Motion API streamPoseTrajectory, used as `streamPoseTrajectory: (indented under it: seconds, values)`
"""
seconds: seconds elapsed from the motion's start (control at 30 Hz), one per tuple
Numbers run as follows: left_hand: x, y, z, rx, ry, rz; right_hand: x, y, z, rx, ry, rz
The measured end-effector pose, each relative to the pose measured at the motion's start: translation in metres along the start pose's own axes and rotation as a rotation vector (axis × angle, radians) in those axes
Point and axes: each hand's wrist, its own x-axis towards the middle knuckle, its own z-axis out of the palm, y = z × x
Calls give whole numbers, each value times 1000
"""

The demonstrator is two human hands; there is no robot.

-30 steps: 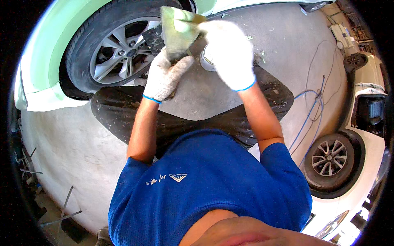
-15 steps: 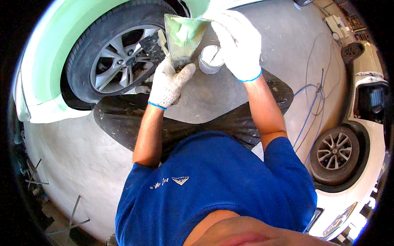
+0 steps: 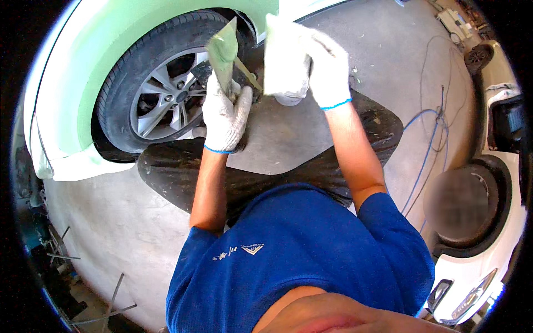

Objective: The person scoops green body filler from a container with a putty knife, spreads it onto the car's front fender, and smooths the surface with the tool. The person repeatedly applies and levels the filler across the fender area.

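Note:
My left hand [image 3: 225, 114], in a white knit glove, is closed around the lower end of a thin flat plate [image 3: 223, 50] coated with green paste and held on edge. Beside it slants a yellowish strip [image 3: 248, 73]; I cannot tell whether that hand holds it. A dark flat piece [image 3: 202, 71] shows behind the glove. My right hand [image 3: 328, 69], also gloved, grips a pale rectangular sheet [image 3: 282, 55] like a filler spreader, blurred by motion. Behind the sheet stands a white can [image 3: 291, 101], its top mostly hidden.
Close on the left is a car wheel [image 3: 172, 97] under a pale green fender [image 3: 69, 105]. My bent knees in dark trousers [image 3: 172, 164] frame the grey floor [image 3: 272, 147]. A blue hose [image 3: 425, 114] lies to the right, before a white car [image 3: 494, 266].
The green-coated plate has turned from broadside to edge-on and stands at my left hand. My right hand has moved apart slightly, and its pale sheet now covers much of the can.

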Motion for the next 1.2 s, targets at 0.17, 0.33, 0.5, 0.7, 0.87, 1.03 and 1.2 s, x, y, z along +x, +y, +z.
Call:
streamPoseTrajectory:
  seconds: [0.17, 0.33, 0.5, 0.7, 0.87, 1.03, 1.2]
  values:
    - [10, -28, 17, 373, 144, 275, -23, 20, 21, 439, -98, 426]
    - [-9, -26, 29, 536, 43, 111, -6, 13, 11, 386, -134, 486]
    - [-34, -62, 41, 89, -99, 113, 4, -10, 9, 237, 8, 64]
    - [-17, -9, -6, -540, -262, -641, 14, -15, 0, -362, -77, -367]
    - [-15, -2, -3, -438, -286, -541, 8, -15, 10, -390, -341, -148]
    - [-19, -9, -5, -559, -175, -439, -2, -32, 16, -849, -357, -565]
    - [-15, -1, -3, -441, -227, -378, -39, -15, 32, -1060, -459, -911]
